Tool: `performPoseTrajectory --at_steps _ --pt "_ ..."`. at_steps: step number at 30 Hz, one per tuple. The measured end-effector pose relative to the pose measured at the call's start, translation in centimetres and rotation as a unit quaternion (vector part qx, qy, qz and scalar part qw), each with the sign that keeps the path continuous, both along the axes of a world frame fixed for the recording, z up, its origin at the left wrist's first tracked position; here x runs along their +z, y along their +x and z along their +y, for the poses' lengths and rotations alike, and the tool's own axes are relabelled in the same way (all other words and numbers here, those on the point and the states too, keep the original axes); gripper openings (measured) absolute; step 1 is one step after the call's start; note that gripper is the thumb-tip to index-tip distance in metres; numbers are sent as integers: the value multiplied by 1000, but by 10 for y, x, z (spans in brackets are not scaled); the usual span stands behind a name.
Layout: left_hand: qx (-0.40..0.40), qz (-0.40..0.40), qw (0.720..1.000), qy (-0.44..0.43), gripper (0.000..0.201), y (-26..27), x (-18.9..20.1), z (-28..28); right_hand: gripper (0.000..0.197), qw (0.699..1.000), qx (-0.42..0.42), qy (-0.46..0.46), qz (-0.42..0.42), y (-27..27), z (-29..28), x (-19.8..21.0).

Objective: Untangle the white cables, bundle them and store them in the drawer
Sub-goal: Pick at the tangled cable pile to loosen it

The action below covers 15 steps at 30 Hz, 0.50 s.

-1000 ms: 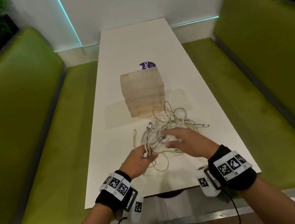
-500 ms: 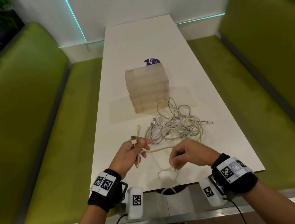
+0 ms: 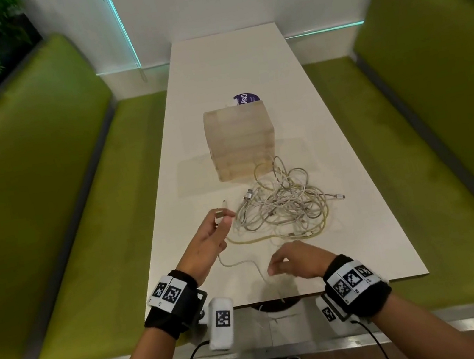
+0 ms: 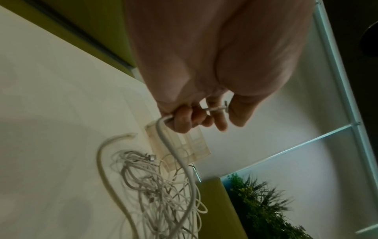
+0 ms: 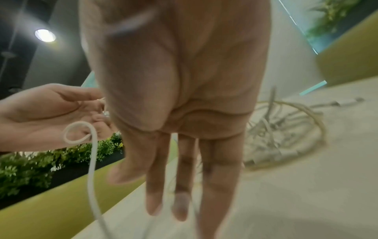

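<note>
A tangle of white cables (image 3: 281, 206) lies on the white table (image 3: 225, 62), just in front of a small translucent drawer box (image 3: 240, 141). My left hand (image 3: 220, 218) is left of the tangle, fingers curled round one white cable (image 3: 243, 262), its USB plug between thumb and finger. In the left wrist view the left hand (image 4: 225, 113) grips that cable (image 4: 174, 153) above the tangle (image 4: 159, 190). The cable trails toward me and drops over the near table edge. My right hand (image 3: 275, 268) hovers near that edge. Its fingers (image 5: 157, 186) hang straight, and the cable (image 5: 91, 169) passes beside them.
A purple round label (image 3: 246, 99) shows behind the drawer box. Green padded benches (image 3: 46, 211) run along both sides of the table, with plants behind them. A thicker yellowish cable (image 3: 258, 240) loops along the near side of the tangle.
My right hand came off the tangle, drew one cable back to the near edge, then let go as its fingers straightened. My left hand lifted the plug end away to the left.
</note>
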<state>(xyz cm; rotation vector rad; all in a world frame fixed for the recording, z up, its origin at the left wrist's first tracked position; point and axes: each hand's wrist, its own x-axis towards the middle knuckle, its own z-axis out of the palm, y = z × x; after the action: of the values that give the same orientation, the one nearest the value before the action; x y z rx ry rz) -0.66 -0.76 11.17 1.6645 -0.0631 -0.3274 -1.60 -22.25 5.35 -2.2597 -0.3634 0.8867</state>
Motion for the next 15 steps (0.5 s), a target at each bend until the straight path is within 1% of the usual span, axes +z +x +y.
performPoseTrajectory --at_steps 2,3,5,6,8,10,13,15 --pt "9 -1 1000 -14 30 -1 -6 4 27 997 10 -43 -63 14 8 0" --pt "16 1 1000 -16 33 -2 -8 5 25 995 -5 -50 -86 20 14 -1" --pt "38 10 999 -17 33 -1 -13 7 24 990 -31 -56 -127 32 30 -8" --pt "51 14 998 -22 30 -1 -15 7 26 987 -27 -63 -142 37 37 -11" --pt "77 26 996 -40 21 -1 -18 7 31 985 1 -78 -153 43 49 -21" --pt "101 48 991 -69 16 -1 -24 7 36 982 22 -104 -159 44 56 -31" --pt "135 85 982 -106 22 1 -31 9 38 967 49 -166 -187 38 60 -42" --pt "145 100 979 -106 25 3 -36 11 30 960 49 -177 -211 34 61 -40"
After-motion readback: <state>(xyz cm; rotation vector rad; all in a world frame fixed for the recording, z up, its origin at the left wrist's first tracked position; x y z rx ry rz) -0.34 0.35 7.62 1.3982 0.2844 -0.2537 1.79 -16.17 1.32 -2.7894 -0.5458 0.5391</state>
